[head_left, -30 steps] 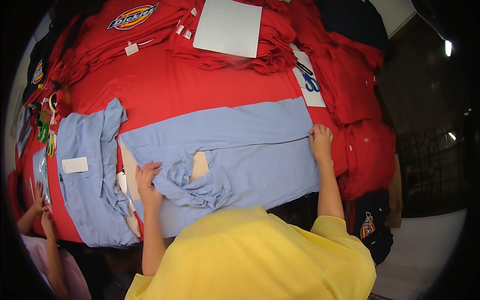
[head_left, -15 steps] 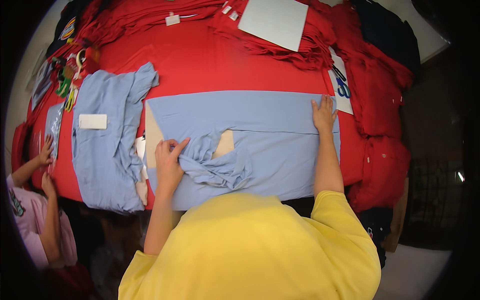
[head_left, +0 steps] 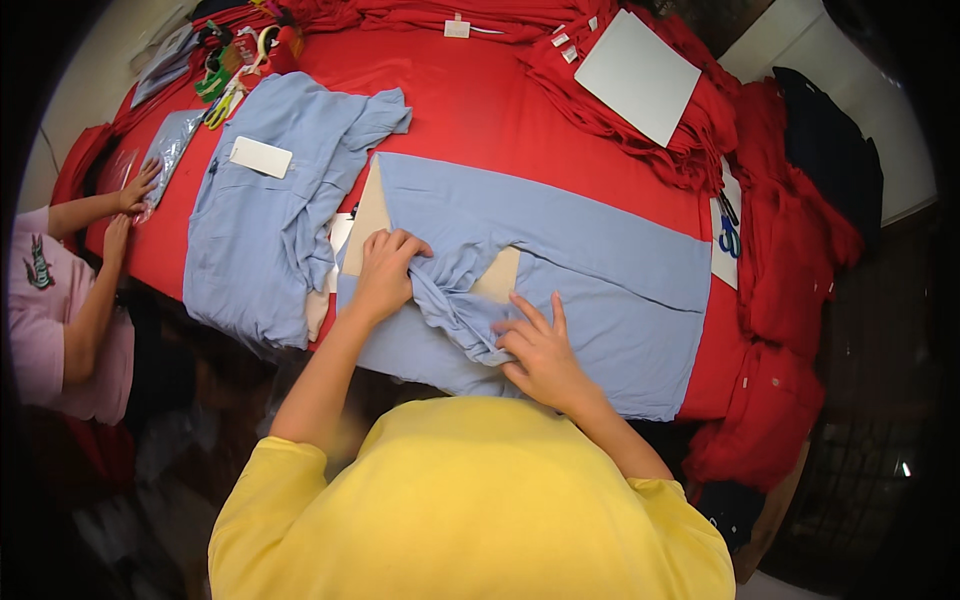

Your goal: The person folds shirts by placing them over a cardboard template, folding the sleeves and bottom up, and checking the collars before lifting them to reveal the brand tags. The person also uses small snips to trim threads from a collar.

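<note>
A light blue shirt (head_left: pixel 620 270) lies spread face down or face up, I cannot tell which, over a beige board (head_left: pixel 371 222) that shows at its left end and through a gap in the middle. My left hand (head_left: pixel 388 275) pinches the bunched cloth near the board's left end. My right hand (head_left: pixel 545 352) rests with spread fingers on the shirt, beside the crumpled folds. Some of the left fingertips are hidden in the cloth.
Left of me lies a light blue garment pile (head_left: pixel 265 210) with a white tag (head_left: pixel 261 157). A co-worker's hands (head_left: pixel 138 190) touch a clear bag. Scissors (head_left: pixel 728 238), a white board (head_left: pixel 638 77) and red garment stacks (head_left: pixel 780 220) lie at the right and back.
My right hand has left the shirt's far right end and come to its middle, near the crumpled folds. The left hand stays at the bunched cloth. The whole view has turned and shifted.
</note>
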Available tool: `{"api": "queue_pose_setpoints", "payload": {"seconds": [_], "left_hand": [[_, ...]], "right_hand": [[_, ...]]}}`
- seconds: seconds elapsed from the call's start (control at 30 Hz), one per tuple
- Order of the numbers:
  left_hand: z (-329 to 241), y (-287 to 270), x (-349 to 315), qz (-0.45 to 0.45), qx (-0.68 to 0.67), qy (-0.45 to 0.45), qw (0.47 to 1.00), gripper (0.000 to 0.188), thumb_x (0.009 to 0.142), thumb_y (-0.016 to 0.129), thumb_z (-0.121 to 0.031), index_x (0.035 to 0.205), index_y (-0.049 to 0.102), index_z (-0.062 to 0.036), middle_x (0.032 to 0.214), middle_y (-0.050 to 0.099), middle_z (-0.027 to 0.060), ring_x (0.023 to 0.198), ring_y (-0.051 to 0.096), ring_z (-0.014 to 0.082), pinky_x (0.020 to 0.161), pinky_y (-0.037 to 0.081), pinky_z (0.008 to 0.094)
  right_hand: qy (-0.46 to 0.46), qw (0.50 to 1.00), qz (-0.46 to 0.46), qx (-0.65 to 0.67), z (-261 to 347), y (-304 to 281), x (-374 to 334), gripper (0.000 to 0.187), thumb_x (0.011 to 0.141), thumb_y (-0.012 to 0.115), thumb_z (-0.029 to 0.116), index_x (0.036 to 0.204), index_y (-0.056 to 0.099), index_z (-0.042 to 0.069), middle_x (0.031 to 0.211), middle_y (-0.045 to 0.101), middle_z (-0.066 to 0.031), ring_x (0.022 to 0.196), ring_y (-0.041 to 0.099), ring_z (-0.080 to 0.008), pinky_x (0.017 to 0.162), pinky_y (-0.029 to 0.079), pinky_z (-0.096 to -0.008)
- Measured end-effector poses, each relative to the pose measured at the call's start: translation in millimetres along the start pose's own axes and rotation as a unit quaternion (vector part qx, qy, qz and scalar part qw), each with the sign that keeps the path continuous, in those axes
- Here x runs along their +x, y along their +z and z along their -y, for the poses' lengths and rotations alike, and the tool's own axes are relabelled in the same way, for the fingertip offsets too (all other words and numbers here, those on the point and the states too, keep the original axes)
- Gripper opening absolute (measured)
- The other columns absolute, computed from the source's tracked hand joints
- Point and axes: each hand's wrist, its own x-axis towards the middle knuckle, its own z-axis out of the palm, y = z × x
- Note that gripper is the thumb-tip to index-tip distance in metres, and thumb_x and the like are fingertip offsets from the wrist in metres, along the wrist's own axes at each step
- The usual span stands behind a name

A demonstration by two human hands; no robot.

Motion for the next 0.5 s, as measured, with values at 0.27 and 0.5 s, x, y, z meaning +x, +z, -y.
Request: {"api": "queue_pose_setpoints", "payload": {"seconds": [0.27, 0.5], "left_hand": [[3, -41, 57, 0.213, 0.054, -0.003, 0.975, 0.064, 0.058, 0.084, -0.029, 0.114, 0.058, -0.0111, 0.120, 0.056, 0.0084, 0.120, 0.045, 0.0301, 0.106, 0.028, 0.0458], [-5, -41, 72, 0.205, 0.160, 0.019, 0.965, 0.090, 0.056, 0.086, -0.033, 0.135, 0.044, -0.0173, 0.122, 0.051, 0.0107, 0.120, 0.046, 0.0301, 0.107, 0.028, 0.0517]], "right_hand": [[0.171, 0.913, -0.158, 0.336, -101, -76, 46, 0.038, 0.082, 0.069, 0.010, 0.117, 0.058, 0.002, 0.104, 0.059, -0.0048, 0.099, 0.054, -0.0144, 0.089, 0.043, -0.0268], [0.194, 0.949, -0.247, 0.026, -167, -32, 48, 0.034, 0.084, 0.067, 0.016, 0.116, 0.058, 0.004, 0.110, 0.061, -0.0151, 0.103, 0.056, -0.0311, 0.090, 0.044, -0.0407]]}}
